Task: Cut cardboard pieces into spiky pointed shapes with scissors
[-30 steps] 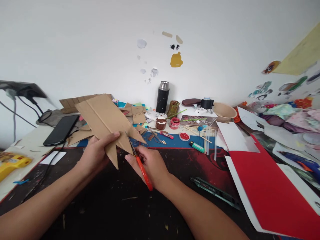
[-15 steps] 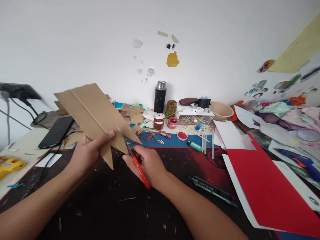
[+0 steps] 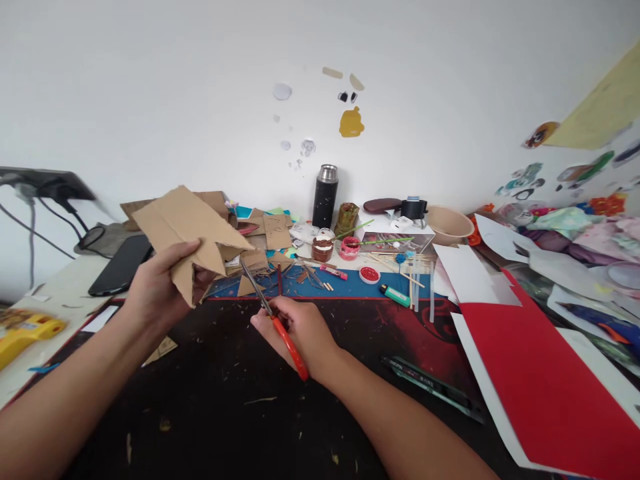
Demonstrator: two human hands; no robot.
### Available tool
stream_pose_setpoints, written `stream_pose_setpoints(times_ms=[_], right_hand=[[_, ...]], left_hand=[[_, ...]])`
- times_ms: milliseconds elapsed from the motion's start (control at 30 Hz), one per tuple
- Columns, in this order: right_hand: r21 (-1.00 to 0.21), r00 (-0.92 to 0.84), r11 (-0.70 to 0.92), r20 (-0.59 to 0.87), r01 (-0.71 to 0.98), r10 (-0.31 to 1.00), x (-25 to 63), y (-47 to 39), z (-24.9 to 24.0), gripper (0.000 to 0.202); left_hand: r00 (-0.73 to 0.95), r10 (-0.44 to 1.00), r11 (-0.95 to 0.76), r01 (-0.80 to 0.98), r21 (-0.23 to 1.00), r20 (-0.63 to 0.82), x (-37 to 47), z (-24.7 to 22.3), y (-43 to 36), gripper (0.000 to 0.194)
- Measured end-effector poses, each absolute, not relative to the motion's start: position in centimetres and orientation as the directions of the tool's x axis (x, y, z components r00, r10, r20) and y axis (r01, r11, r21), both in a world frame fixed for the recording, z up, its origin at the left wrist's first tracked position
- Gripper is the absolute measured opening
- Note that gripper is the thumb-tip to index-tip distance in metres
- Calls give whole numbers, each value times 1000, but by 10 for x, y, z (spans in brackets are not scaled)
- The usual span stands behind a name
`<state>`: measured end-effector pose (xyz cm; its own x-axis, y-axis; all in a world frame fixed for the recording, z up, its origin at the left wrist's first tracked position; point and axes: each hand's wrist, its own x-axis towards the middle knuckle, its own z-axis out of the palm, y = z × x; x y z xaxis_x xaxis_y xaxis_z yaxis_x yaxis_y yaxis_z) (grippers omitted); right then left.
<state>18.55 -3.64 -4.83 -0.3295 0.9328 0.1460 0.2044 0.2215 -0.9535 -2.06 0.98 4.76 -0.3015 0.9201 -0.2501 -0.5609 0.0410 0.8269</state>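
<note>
The right hand (image 3: 305,333) grips red-handled scissors (image 3: 290,348) over the black mat (image 3: 225,413); lettering on the elongated dark tool (image 3: 434,389) nearby is illegible. The left hand (image 3: 157,280) pinches creased cardboard (image 3: 183,223), its toothed edge apart from the metal blades (image 3: 256,288). Beyond stands a cylindrical flask (image 3: 325,199).

The held cardboard (image 3: 173,220) is plain tan — the scissors (image 3: 274,320) have orange-red handles (image 3: 291,350), the mat (image 3: 225,407) black with smoky red.

Narrow gap between cardboard (image 3: 185,217) and scissors (image 3: 290,347); dark mat (image 3: 250,440) open below, box cutter (image 3: 433,389) bounding right; paint jars (image 3: 323,249), thermos (image 3: 326,202) block way to wall (image 3: 200,100).
</note>
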Motion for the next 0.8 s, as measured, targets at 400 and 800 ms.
stream_pose_setpoints(times_ms=[400,800], right_hand=[[-997,-428,11,-25,82,904,185,-35,-53,47],[-932,-419,-270,-150,-244,896,182,-32,-36,51]], left_hand=[[-261,929,54,-605,794,-261,-32,28,18,18],[-185,936,159,-533,831,-298,-15,23,7,7]])
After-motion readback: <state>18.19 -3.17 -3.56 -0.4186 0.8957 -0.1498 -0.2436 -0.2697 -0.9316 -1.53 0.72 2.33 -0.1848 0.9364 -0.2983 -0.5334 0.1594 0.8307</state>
